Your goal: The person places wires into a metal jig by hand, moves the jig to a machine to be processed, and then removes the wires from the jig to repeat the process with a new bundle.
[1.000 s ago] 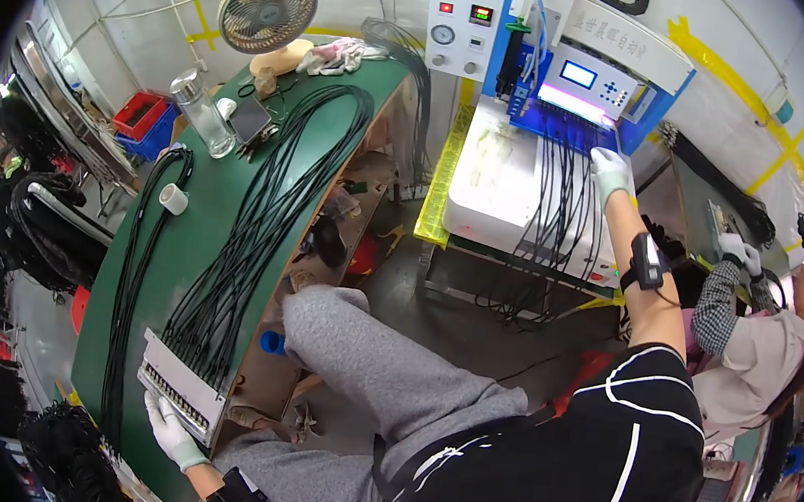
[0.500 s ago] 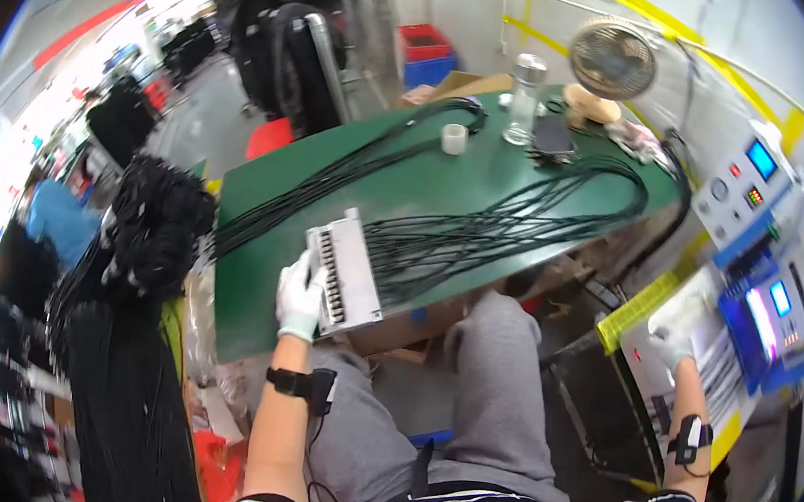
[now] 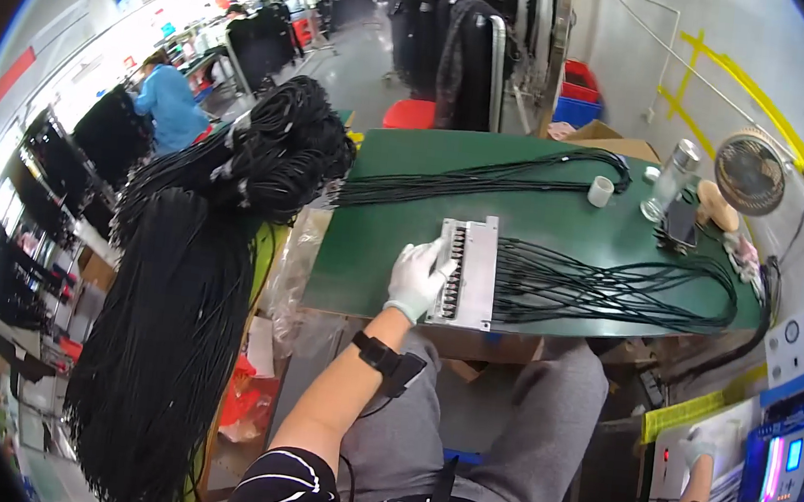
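My left hand (image 3: 419, 277), in a white glove, rests on the left edge of a silver metal fixture (image 3: 479, 273) on the green table. Its fingers are stretched out and the thumb stands apart, touching the row of dark cable ends (image 3: 452, 285) set along the fixture. From the fixture's right side several black cables (image 3: 601, 292) run off and loop back. Far to the right, my gloved right hand (image 3: 699, 446) is at the pale top of a machine (image 3: 668, 456); its fingers are too blurred to make out.
Another bundle of black cables (image 3: 486, 180) lies along the table's far side (image 3: 412, 146). A white tape roll (image 3: 601, 191), a glass bottle (image 3: 672, 180), a phone (image 3: 681, 223) and a fan (image 3: 750, 173) stand at the right. Heaped black cables (image 3: 153, 324) hang at my left.
The view has swung left, so table and fixture appear further right. My left hand has moved up along the fixture's cable-end row. My right hand stays by the machine.
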`<state>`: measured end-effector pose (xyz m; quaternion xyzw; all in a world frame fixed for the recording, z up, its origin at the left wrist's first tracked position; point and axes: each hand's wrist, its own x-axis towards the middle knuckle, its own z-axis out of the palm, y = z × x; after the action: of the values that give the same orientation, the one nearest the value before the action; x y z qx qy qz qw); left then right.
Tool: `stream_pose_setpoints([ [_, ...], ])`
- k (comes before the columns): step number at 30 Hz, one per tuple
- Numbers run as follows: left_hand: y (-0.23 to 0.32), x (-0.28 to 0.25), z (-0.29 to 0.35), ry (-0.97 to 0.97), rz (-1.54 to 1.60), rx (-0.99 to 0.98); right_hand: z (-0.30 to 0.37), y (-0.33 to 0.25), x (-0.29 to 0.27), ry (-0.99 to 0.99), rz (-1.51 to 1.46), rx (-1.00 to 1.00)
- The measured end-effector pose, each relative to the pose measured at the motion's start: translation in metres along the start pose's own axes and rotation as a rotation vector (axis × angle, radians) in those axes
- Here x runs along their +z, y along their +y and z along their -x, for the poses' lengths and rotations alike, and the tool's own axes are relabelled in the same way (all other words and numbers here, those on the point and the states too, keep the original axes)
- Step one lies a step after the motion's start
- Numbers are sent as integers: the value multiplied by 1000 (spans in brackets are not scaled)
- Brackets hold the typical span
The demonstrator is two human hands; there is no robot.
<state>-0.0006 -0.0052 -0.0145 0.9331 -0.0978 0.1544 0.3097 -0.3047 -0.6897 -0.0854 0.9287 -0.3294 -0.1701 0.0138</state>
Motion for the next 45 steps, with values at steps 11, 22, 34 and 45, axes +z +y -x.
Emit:
stream_pose_setpoints([
  [11,-7,5,1,58,21,51,-3,-17,-16,-44,76,39],
  [22,-8,7,3,101,22,44,-47,-19,5,-126,153,-56],
  [34,-16,1,9,89,13,32,-95,-255,-31,-25,97,-637],
  [45,-37,15,-9,-58,526,-24,1,-110,-47,-30,-165,-231],
])
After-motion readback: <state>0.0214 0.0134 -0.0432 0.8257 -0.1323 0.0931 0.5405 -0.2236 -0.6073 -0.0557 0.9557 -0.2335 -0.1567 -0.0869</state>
